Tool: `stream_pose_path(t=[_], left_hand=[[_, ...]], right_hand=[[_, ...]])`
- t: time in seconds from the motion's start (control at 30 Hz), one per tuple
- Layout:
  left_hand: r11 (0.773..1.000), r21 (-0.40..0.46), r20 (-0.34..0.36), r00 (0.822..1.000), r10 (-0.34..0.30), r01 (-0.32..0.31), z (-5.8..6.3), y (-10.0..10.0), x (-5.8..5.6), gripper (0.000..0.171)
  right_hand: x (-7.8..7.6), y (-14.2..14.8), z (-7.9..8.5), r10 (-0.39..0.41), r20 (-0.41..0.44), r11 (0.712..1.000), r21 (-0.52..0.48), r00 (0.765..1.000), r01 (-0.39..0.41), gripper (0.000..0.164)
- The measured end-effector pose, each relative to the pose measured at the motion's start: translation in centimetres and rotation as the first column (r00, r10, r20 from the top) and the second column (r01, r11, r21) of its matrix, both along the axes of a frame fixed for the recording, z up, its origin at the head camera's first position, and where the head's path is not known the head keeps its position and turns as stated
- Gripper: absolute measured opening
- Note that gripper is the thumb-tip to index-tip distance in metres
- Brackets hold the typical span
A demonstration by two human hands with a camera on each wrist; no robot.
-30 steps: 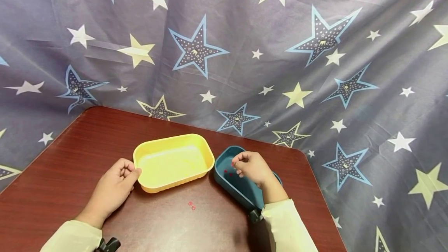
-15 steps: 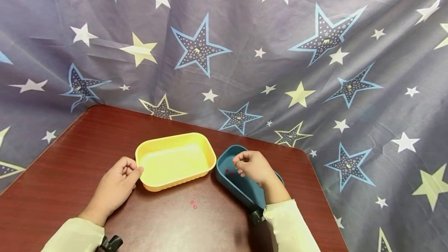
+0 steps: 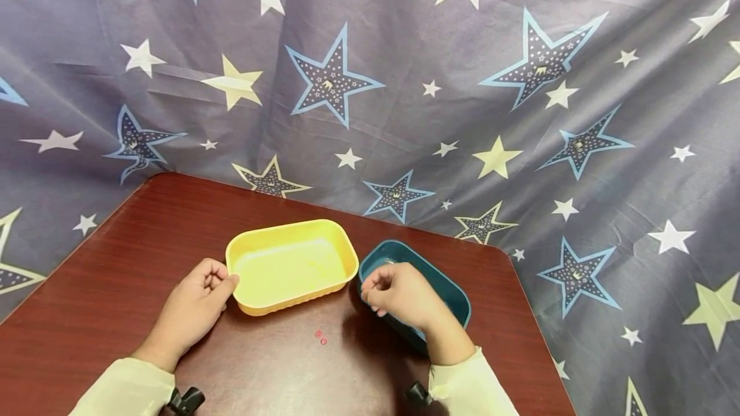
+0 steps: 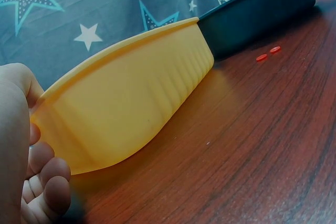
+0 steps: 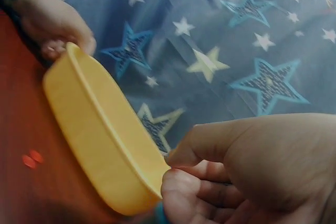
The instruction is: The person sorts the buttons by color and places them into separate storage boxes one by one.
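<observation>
My left hand [image 3: 199, 303] pinches the left rim of a yellow plastic tray [image 3: 300, 302], thumb over the edge, as the left wrist view shows too. My right hand [image 3: 405, 297] hovers above the near left part of a dark teal tray [image 3: 445, 278]. Its fingers are curled, and in the right wrist view the thumb and index fingertips [image 5: 178, 179] meet with nothing visible between them. Two small round red pieces, like buttons [image 4: 269, 53], lie on the table in front of the trays. The right hand hides part of the teal tray's inside.
The trays stand close together on a reddish-brown wooden table [image 3: 277, 377]. Behind the table hangs a grey curtain [image 3: 405, 127] with a star pattern. Black wrist camera mounts [image 3: 187, 401] show at both sleeves.
My right hand has moved left and toward me from inside the teal tray. A red piece seen at its fingertips one second ago is out of sight. The left hand keeps its hold.
</observation>
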State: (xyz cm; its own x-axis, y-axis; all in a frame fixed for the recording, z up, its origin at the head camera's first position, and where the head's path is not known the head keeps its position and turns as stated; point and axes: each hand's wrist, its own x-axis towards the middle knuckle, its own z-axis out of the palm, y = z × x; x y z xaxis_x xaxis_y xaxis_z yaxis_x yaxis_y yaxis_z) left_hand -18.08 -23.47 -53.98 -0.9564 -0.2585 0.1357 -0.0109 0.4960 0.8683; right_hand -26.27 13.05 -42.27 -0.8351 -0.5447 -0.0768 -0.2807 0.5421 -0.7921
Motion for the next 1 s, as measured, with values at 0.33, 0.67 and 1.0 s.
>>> stream_pose_path(t=[0.33,0.67,1.0], left_hand=[[1.000,-0.005,0.003,1.000,0.001,-0.001,0.2,0.1,0.0,0.031],[1.000,-0.010,0.002,1.000,0.000,0.000,-0.1,0.1,-0.1,0.031],[1.000,-0.015,-0.002,1.000,0.006,-0.006,-0.1,0.0,0.0,0.031]], right_hand=[[2.7,-2.9,-4.4,0.073,0.021,0.991,0.109,0.997,-0.075,0.007],[3.3,-4.1,-7.6,0.077,-0.083,0.981,0.186,0.994,-0.060,0.013],[3.8,-4.6,-7.9,0.095,-0.165,0.975,0.215,0.982,-0.058,0.016]])
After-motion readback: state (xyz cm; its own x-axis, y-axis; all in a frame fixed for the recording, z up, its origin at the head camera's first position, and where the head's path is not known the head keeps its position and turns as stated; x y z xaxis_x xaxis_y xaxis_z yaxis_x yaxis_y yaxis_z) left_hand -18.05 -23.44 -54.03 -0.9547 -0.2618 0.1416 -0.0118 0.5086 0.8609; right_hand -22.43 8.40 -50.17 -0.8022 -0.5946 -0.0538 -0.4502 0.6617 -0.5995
